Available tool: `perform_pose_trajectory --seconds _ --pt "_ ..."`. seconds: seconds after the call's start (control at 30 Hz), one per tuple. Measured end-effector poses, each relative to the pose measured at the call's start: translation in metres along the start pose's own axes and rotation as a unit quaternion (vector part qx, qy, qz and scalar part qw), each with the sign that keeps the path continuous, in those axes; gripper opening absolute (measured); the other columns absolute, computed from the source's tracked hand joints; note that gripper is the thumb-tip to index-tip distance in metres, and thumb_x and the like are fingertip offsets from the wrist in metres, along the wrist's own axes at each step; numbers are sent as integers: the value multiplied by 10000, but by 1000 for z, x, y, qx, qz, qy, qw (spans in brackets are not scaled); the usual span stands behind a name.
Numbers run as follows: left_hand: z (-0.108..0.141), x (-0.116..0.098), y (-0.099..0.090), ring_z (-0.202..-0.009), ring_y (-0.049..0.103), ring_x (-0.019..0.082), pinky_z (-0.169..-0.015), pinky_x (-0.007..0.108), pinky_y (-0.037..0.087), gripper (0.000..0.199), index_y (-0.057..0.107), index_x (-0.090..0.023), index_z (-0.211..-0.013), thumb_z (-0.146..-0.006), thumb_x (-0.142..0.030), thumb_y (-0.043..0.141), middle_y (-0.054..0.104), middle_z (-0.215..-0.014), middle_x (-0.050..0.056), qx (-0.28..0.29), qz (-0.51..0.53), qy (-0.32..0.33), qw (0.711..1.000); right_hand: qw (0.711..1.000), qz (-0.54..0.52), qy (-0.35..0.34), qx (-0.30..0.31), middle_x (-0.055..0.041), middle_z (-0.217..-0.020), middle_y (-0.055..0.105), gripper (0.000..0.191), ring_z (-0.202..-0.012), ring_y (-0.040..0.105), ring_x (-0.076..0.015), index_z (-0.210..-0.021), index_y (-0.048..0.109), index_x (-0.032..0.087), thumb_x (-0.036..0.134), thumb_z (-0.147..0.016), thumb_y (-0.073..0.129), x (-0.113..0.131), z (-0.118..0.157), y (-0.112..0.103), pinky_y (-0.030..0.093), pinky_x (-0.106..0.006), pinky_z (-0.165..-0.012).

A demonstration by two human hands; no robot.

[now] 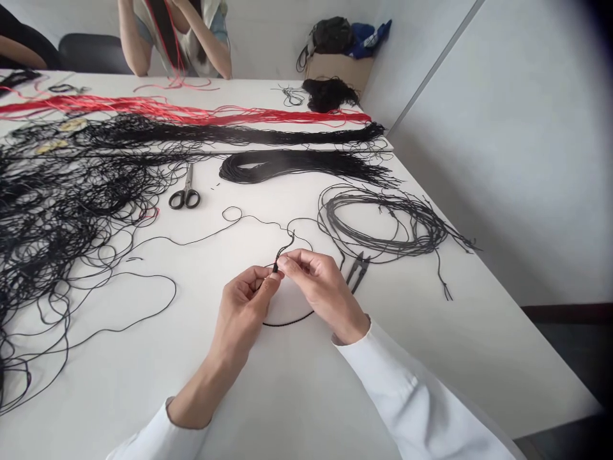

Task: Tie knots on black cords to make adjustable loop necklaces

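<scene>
Our left grip [244, 308] and right grip [320, 289] clench the black cord [282, 250] fingertip to fingertip just above the white tabletop [431, 364], a close, firm pinch that leaves its end no slack.

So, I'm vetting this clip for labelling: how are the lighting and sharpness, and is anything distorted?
In the head view, light is soft and even, with faint shadows under the left hand and right hand and no harsh glare on the white table; the black cord between the fingers looks sharp; the wide lens stretches the frame's edges, and the right corners fall dark.
</scene>
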State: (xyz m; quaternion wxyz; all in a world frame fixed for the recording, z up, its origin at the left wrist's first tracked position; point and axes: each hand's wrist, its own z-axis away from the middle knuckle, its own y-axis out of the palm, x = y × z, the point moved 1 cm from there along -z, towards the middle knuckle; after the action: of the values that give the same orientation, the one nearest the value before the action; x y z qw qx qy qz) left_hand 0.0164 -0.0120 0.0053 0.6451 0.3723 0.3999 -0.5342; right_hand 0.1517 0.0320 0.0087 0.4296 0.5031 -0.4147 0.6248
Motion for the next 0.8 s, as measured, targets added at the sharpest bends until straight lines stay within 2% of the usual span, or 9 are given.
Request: perform_pose_trajectory --seconds 0.1,0.27,0.63,0.8 --pt "-1 -1 -1 -527 209 90 -500 244 194 255 584 -203 -764 -807 -419 711 288 -561 -75 0 22 -3 1000 1000 -3 3 -3 -14 -797 637 257 -756 523 -154 -812 680 185 397 -927 594 -1 0 0 416 -290 -715" --pt "0 1 0 -529 182 84 -492 242 164 275 565 -198 -737 -819 -417 707 265 -555 -80 -13 7 0 1000 1000 -16 17 1 -6 -780 597 243 -753 505 -148 -790 666 190 390 -913 607 -1 1 0 410 -285 -711" --pt "-2 1 0 -530 216 78 -498 228 196 234 586 -192 -753 -818 -381 708 296 -566 -76 -8 26 11 1000 1000 -19 18 6 -24 -820 639 248 -795 544 -166 -801 679 191 395 -917 598 -1 -1 0 413 -296 -713" --pt "-2 4 -1 -522 186 77 -480 226 170 272 577 -195 -741 -819 -415 716 268 -554 -81 -14 18 8 1000 1000 -15 10 11 -8 -789 621 244 -741 497 -143 -800 675 187 388 -916 600 0 0 0 393 -285 -683"
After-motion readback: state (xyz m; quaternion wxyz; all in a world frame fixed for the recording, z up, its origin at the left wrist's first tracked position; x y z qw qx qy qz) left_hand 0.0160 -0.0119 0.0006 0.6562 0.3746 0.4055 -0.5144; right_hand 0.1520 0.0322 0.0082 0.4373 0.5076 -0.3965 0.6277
